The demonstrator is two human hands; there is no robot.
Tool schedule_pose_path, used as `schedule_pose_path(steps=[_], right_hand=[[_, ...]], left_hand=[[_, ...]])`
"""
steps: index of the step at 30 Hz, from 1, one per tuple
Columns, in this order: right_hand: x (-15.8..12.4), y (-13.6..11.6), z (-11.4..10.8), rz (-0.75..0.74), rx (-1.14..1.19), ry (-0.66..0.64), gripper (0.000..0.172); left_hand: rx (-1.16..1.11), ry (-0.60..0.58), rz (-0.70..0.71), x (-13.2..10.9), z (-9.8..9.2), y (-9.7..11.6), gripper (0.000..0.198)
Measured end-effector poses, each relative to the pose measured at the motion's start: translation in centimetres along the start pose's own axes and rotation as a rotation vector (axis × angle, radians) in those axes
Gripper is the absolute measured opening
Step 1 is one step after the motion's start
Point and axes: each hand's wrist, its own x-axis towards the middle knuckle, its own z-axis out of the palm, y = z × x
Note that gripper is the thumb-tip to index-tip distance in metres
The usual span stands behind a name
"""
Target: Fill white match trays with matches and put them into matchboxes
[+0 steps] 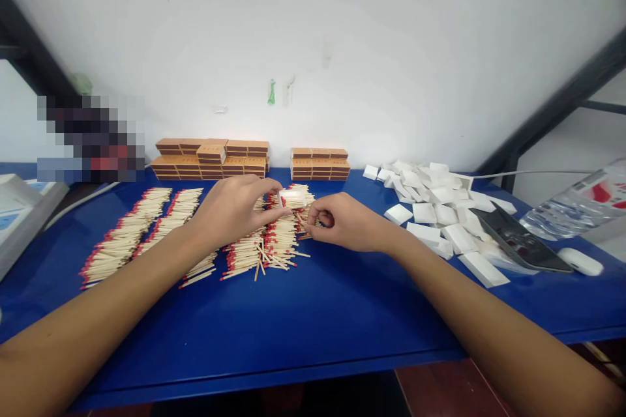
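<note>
Head view: matches [282, 238] lie on blue table [293, 326] above reddish, perhaps tiled floor [450, 389].

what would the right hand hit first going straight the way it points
Probably the red-tipped wooden matches just beyond the right hand, though the small white rectangular tray in the left hand sits close; depth is unclear.
</note>
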Motion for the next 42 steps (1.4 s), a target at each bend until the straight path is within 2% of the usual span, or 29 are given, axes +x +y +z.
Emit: schedule_pose_path(steps=[4,9,12,22,30,38,42], right_hand=[[-0.5,0.4,-1.5,0.022,-0.048,-0.007,0.009],[-1.4,1.1,-3.9,0.121,-0.121,-0.145,0.014],[-1.6,1.5,-4.5,0.162,-0.140,-0.152,0.013],[-1.4,2.2,-4.8,0.157,-0.088,-0.036,0.007],[-1.5,2.0,-5.3,0.223,0.040,-0.118,0.008],[-1.8,2.6,-5.2,0.257,-0.089,-0.193,0.009],[-1.9,2.5,-5.2,0.262,-0.142,-0.170,0.013]], left_hand=[[-0.007,-0.008,0.004,0.0,0.0,0.1,0.040],[-0.018,-0.013,0.017,0.0,0.0,0.3,0.041],[-0.015,-0.017,0.014,0.0,0.1,0.2,0.042],[0.001,-0.028,0.028,0.0,0.0,0.2,0.043],[0.004,-0.035,0.021,0.0,-0.1,0.1,0.042],[0.002,-0.036,0.027,0.0,0.0,0.2,0.044],[-0.005,-0.024,0.037,-0.2,0.2,0.0,0.043]])
